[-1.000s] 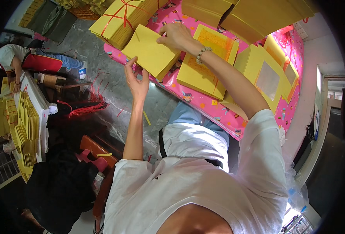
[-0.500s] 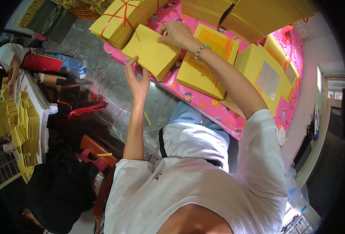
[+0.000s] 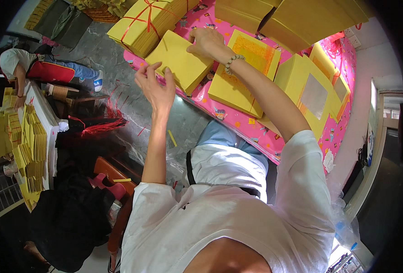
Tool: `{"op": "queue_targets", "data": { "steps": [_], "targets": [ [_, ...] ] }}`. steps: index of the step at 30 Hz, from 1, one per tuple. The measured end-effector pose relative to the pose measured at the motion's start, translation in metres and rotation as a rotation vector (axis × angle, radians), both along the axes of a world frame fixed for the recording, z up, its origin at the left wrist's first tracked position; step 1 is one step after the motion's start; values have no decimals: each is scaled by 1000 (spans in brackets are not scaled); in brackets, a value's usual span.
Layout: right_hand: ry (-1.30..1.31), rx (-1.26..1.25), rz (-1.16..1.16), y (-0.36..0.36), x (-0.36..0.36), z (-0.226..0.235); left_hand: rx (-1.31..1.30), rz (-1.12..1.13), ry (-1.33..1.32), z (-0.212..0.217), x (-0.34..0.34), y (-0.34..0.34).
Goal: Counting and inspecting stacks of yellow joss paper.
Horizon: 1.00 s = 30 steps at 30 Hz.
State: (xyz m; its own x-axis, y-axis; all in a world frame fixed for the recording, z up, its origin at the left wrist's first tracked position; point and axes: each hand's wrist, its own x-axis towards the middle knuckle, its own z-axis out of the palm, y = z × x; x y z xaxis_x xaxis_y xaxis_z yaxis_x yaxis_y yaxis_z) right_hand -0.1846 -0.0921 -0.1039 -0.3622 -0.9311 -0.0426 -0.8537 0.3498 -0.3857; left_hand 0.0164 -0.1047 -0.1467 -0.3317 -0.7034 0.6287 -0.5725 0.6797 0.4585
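Note:
A stack of yellow paper sheets [image 3: 176, 59] lies on a table with a pink patterned cover [image 3: 231, 111]. At its far right edge is my right hand [image 3: 209, 44], wearing a beaded bracelet; the thumb rests over the top and the bent fingers go round the edge, partly hidden. My left hand [image 3: 158, 88] hovers open by the stack's near left edge, its fingers spread and curved, holding nothing. To the right of the stack lies another yellow stack with an orange printed panel [image 3: 251, 50].
A yellow bundle tied with red string [image 3: 140, 27] stands at the far left of the table. Yellow stacks [image 3: 310, 22] fill its far side. Leftward, a person [image 3: 24, 63] works at a table with yellow bundles [image 3: 30, 145]. Red strings [image 3: 103, 125] hang near a brown chair [image 3: 115, 173].
My left hand has drawn slightly left and toward me, off the stack's near edge, its fingers more curved. The right hand stays at the far edge, almost unmoved. The view has shifted slightly.

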Motion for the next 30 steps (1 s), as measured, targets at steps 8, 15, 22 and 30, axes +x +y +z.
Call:
{"op": "queue_targets", "data": {
  "steps": [8, 15, 22, 30],
  "targets": [
    [7, -19, -5, 0, 8, 3, 5, -333, -268, 1, -42, -42],
    [-9, -29, 2, 7, 7, -4, -22, -284, -313, -18, -48, -45],
    [-17, -65, 51, 9, -5, -14, -46, -259, -365, -20, -52, -45],
    [-26, -61, 179, 78, -38, 36, 39, -328, -316, -14, -50, -53]
  ]
}}
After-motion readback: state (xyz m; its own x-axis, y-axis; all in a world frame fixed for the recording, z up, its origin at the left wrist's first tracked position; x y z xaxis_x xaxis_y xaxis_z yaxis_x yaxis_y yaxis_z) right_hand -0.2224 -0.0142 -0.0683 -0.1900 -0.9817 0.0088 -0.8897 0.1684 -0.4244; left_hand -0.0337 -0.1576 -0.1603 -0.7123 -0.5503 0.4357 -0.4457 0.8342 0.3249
